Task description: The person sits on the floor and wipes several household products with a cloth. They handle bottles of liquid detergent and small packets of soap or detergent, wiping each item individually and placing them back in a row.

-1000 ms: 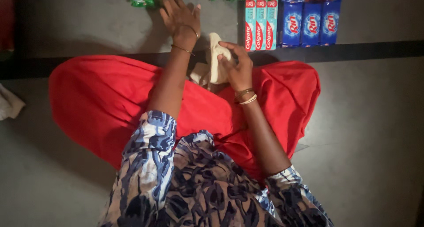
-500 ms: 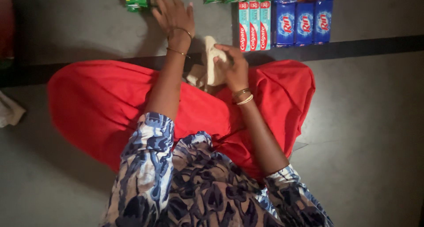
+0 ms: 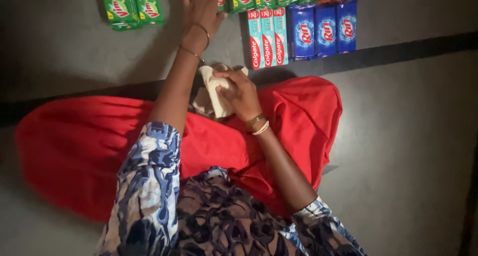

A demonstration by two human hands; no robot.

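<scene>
Head view: right hand (image 3: 238,89) gripping pale cloth (image 3: 215,92) over red lap fabric (image 3: 298,111), fingers curled tight. Left hand (image 3: 201,7) reaching far, fingers spread flat on floor between green packs (image 3: 127,6) and toothpaste boxes (image 3: 268,37). Blue packs (image 3: 326,29) sitting further right.

1. Just one view here, a head-worn camera looking pretty much straight down onto the wearer's own lap.
2. The red cloth over the legs (image 3: 99,151) sits dead centre, so take that as the landmark. The patterned sleeves run in from the bottom edge, nearest the lens.
3. Beyond the red cloth, at the top edge, is a row of packets on the grey floor (image 3: 408,136), partly cropped.
4. It's close: arm's reach, nothing further.
</scene>
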